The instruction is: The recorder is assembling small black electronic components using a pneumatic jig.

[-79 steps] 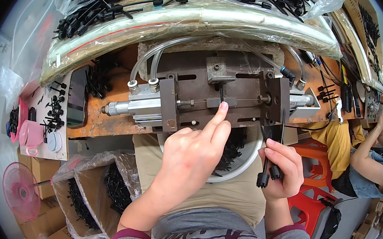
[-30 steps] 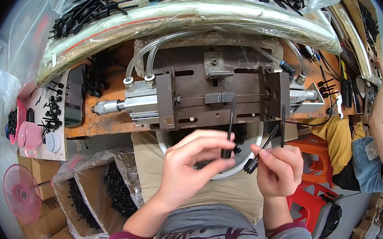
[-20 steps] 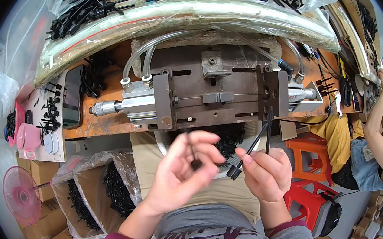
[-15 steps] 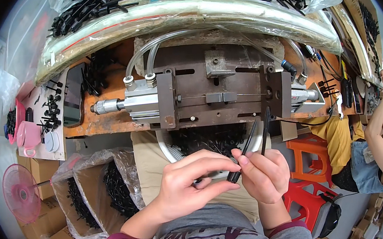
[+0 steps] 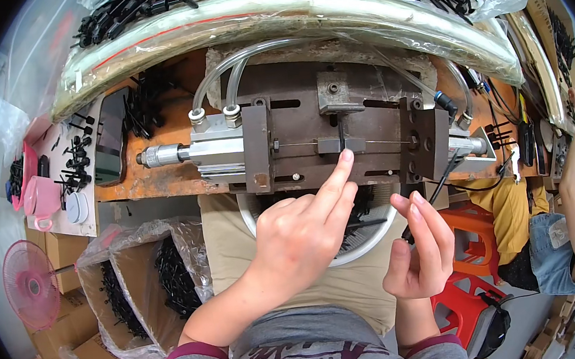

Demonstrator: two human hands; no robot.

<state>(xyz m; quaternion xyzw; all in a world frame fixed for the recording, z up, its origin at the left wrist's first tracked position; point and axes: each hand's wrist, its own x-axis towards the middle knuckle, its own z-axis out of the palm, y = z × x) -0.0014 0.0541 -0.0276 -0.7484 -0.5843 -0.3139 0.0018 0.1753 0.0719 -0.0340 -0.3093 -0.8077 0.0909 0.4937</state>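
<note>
A thin black plastic rod [image 5: 341, 130] crosses the grey slotted block [image 5: 329, 146] midway along the brown metal fixture [image 5: 366, 123]. At its near end is my left hand [image 5: 304, 237], index finger stretched onto it and the thumb hidden underneath. My right hand [image 5: 423, 253] is raised at the fixture's near right, fingers loosely bent round a second black plastic rod [image 5: 440, 188]. This rod slants up and right; a thicker black end shows by my fingers. Below both hands, a white-rimmed basin [image 5: 361, 250] holds several black pieces.
Air cylinders [image 5: 218, 155] with clear hoses [image 5: 220, 71] flank the fixture. Long plastic-wrapped bundles [image 5: 284, 18] lie behind it. Lined boxes of black parts [image 5: 131, 294] and a pink fan [image 5: 31, 285] stand left. At right are red stools [image 5: 459, 309] and another person [image 5: 567, 241].
My left hand has moved from beside the right hand up to the fixture, bringing a rod to the grey block. The right hand has shifted right and loosened, with one rod still in it.
</note>
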